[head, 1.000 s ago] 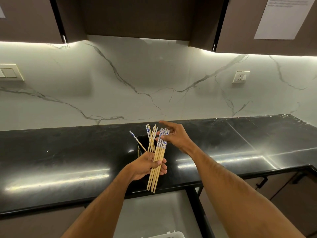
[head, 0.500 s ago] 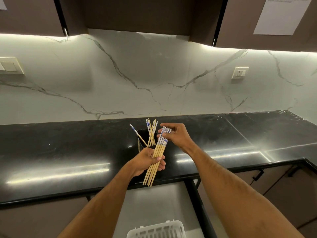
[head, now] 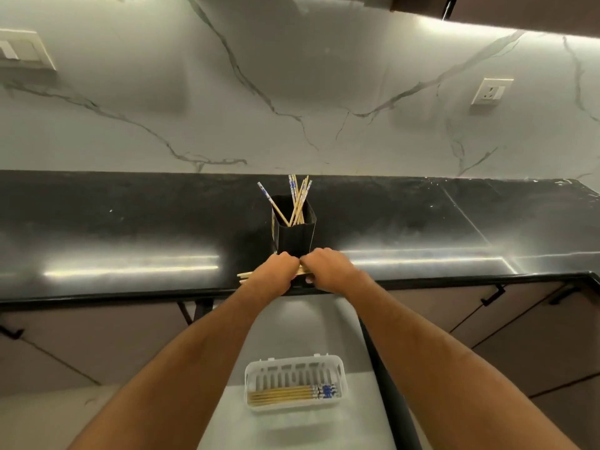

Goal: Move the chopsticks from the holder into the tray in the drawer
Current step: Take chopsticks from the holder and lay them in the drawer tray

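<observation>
My left hand (head: 276, 271) and right hand (head: 328, 269) clamp their fingers on one horizontal bundle of chopsticks (head: 244, 275) above the counter (head: 130, 228) edge. Keep it level and aligned while lowering to the one tray (head: 293, 383), already holding several. About six remain in the one holder (head: 293, 235).

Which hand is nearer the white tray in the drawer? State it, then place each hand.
Right, narrowly. Right hand is above the tray, over its right half; left hand is up and left. Both grip chopsticks by the holder.
</observation>
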### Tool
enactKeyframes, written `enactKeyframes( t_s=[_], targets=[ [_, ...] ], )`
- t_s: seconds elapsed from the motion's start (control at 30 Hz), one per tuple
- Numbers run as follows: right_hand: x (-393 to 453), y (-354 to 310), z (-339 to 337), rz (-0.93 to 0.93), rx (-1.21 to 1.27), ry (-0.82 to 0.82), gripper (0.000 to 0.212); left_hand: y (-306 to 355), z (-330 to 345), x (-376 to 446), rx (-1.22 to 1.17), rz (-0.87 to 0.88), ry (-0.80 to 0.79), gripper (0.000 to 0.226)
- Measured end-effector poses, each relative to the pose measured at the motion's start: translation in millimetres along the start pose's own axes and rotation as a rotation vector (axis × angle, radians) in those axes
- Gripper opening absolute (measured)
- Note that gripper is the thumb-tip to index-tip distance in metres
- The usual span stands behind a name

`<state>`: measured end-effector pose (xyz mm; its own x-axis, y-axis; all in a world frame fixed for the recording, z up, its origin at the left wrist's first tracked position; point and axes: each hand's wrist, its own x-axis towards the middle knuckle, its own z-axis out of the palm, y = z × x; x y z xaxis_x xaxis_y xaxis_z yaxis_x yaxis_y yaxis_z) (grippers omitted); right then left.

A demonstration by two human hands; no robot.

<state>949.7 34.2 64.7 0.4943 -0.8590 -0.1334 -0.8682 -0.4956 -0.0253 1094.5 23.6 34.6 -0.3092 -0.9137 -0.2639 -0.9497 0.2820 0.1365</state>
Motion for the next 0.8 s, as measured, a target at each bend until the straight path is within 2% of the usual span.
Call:
enactKeyframes(
  t_s=[0.13, 0.3, 0.53, 0.8],
  targets=[
    [-7, -12, 28, 0.019, -0.078, -0.064, 0.018, -1, 33, -11, 0.061, 0.018, -0.032, 0.037],
    [-31, -11, 72, 0.036, 0.037, -0.086, 0.014, 9, 81, -39, -0.051, 0.071, 0.055, 0.033],
    [-67, -16, 154, 0.001, 0.112, -0.195, 0.006, 12, 152, -76, 0.0, 0.082, 0.013, 0.025],
    [-93, -28, 222, -0.007, 0.072, -0.183, 0.022, 15, 220, -93, 0.1, 0.091, -0.027, 0.03]
  ],
)
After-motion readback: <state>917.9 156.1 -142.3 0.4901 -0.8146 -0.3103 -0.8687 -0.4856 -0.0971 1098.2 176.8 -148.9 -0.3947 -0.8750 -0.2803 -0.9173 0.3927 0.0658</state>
